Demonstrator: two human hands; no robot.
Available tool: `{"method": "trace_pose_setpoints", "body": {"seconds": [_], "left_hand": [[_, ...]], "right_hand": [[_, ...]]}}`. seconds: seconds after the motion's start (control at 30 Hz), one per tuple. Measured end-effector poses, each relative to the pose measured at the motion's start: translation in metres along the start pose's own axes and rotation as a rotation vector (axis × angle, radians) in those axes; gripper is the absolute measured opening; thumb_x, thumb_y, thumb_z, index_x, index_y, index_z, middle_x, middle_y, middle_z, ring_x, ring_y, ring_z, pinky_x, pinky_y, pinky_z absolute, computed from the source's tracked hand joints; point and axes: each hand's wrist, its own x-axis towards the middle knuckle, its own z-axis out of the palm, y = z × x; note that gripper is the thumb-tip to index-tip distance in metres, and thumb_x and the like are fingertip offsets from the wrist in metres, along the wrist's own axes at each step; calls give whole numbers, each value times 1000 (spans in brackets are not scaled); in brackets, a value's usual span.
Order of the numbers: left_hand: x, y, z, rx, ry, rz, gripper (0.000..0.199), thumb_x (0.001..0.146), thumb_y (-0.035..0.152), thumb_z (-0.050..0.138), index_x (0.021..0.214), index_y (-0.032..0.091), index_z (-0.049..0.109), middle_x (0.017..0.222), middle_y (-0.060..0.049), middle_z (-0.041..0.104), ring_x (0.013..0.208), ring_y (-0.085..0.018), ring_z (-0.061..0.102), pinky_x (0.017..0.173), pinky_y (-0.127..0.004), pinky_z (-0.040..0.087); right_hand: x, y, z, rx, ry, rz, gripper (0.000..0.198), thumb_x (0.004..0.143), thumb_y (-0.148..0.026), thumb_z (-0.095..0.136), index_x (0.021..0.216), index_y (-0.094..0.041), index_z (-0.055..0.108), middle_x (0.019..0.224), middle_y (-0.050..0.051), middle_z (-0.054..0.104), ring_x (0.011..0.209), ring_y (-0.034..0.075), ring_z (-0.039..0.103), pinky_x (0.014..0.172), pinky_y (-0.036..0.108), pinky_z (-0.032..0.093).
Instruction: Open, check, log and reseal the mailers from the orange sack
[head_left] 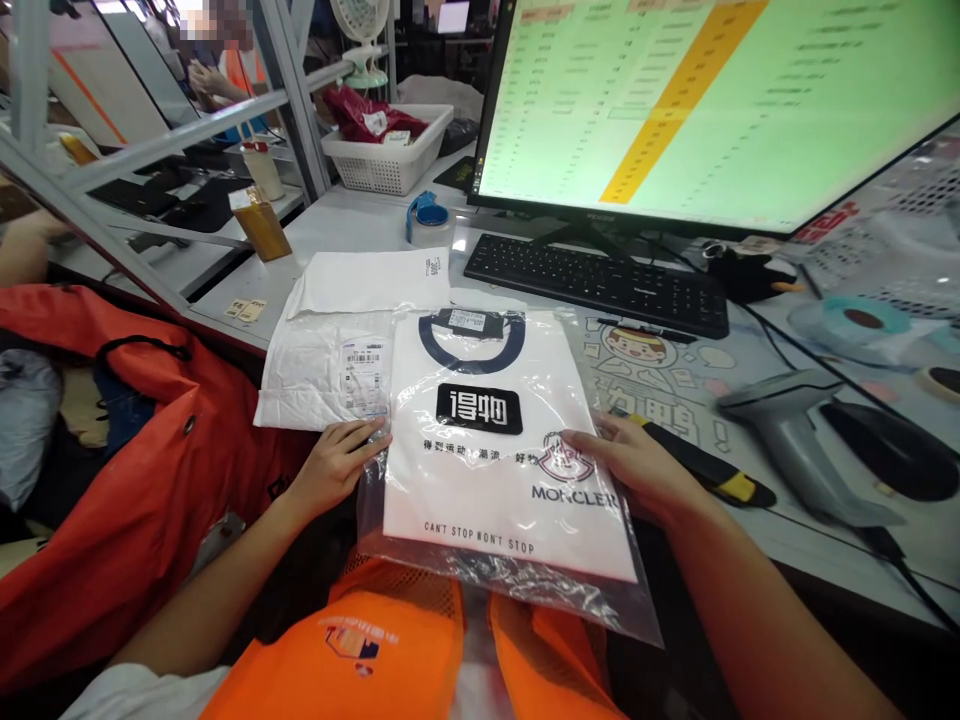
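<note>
A folded white T-shirt with a dark blue collar, packed in a clear plastic bag (480, 500), lies tilted over the desk's front edge. Black lettering and a round logo show through the plastic. At the bag's left edge, my left hand (341, 465) is closed on it, fingertips on the plastic. My right hand (637, 465) grips the right edge, thumb on top and the other fingers mostly hidden underneath. Behind the bag and to its left is a white mailing pouch (322, 345) with a printed label, partly covered by the bagged shirt.
A monitor (675, 110) and black keyboard (592, 275) stand behind. On the right lie a yellow-black utility knife (705, 465), a grey barcode scanner (795, 430) and a mouse (892, 450). A white basket (390, 155) sits at the back; a red-orange bag (165, 450) hangs left. Another person is beyond the frame.
</note>
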Motion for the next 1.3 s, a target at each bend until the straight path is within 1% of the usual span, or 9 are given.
{"method": "trace_pose_setpoints", "body": {"seconds": [0.17, 0.37, 0.5, 0.6, 0.7, 0.83, 1.03, 1.2, 1.3], "left_hand": [[0, 2, -3, 9, -1, -11, 53, 97, 8, 48, 145, 27, 60, 149, -9, 61, 132, -26, 58, 105, -47, 51], [1, 2, -3, 74, 18, -66, 49, 100, 17, 54, 148, 27, 56, 148, -9, 62, 133, -27, 58, 108, -45, 48], [8, -4, -4, 183, -11, -180, 56, 98, 23, 58, 154, 23, 49, 158, -12, 51, 146, -31, 48, 118, -50, 40], [16, -12, -5, 221, -48, -243, 65, 94, 21, 60, 157, 20, 44, 164, -13, 42, 153, -32, 38, 124, -52, 33], [23, -17, -6, 226, -64, -257, 62, 93, 16, 55, 155, 17, 48, 163, -13, 43, 154, -31, 38, 126, -51, 30], [25, -18, -10, 216, -64, -280, 63, 92, 8, 47, 152, 21, 52, 161, -9, 48, 153, -27, 41, 126, -50, 32], [16, -21, -14, 214, -70, -268, 66, 88, 2, 45, 150, 19, 55, 160, -9, 48, 153, -25, 41, 126, -47, 35], [7, -30, -19, 203, -76, -238, 68, 86, -1, 44, 150, 20, 55, 160, -8, 49, 152, -24, 42, 125, -48, 37], [3, -34, -22, 203, -70, -227, 68, 86, -1, 44, 150, 20, 55, 159, -9, 50, 152, -25, 42, 124, -50, 37]], "right_hand": [[1, 1, 0, -56, 25, 7, 37, 71, -15, 80, 106, -15, 69, 86, 11, 79, 62, 27, 75, 53, 37, 64], [-4, -3, 4, -98, 29, 35, 31, 78, -12, 73, 108, -16, 68, 84, 9, 78, 62, 23, 73, 56, 33, 63], [-5, -6, 7, -122, 40, 52, 24, 81, -11, 71, 104, -16, 67, 81, 8, 77, 61, 23, 73, 55, 33, 63], [-7, -9, 11, -89, 58, 62, 20, 85, -14, 69, 105, -16, 66, 77, 7, 76, 59, 22, 71, 57, 35, 63], [-11, -13, 17, -48, 51, 18, 23, 88, -15, 68, 110, -17, 64, 78, 6, 76, 60, 21, 71, 59, 36, 63], [-16, -20, 20, -91, 88, -55, 32, 86, -10, 68, 117, -16, 66, 75, 4, 74, 57, 18, 70, 55, 29, 60], [-10, -40, 14, -87, 293, -207, 30, 77, -11, 75, 107, -15, 73, 67, 3, 71, 48, 18, 64, 45, 26, 56], [5, -60, 19, -50, 286, -263, 26, 75, -9, 74, 99, -17, 76, 62, 2, 67, 44, 18, 60, 40, 26, 51], [22, -69, 25, -69, 308, -281, 25, 75, -9, 74, 98, -16, 76, 64, 2, 68, 45, 16, 60, 41, 25, 51]]}}
